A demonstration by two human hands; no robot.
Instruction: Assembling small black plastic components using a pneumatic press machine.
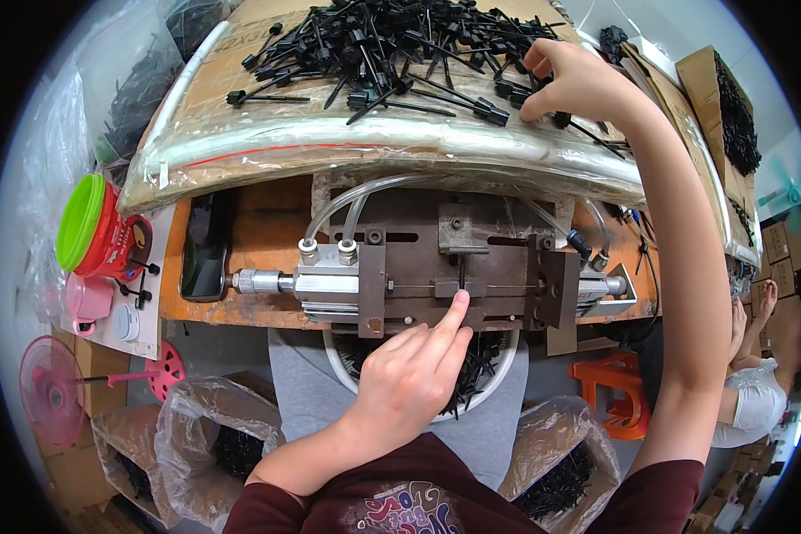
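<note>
My left hand (409,374) reaches over a dark metal fixture (418,222). Its index finger is stretched out, the tip touching the lower end of a thin black rod (462,269) at the fixture's middle block. At the far right of a heap of black plastic stemmed parts (374,44), my right hand (587,84) is held with thumb and fingers apart. Black parts lie right beside its fingertips, and I see none gripped. Silver air cylinders (327,285) with clear hoses (356,200) flank the fixture.
A white tub (507,360) of black parts sits below the fixture, with plastic bags (214,427) of parts either side. A phone (206,258), red bucket (107,236) and pink cup (89,298) are at left. Another person (756,383) sits at right beyond an orange stool (610,383).
</note>
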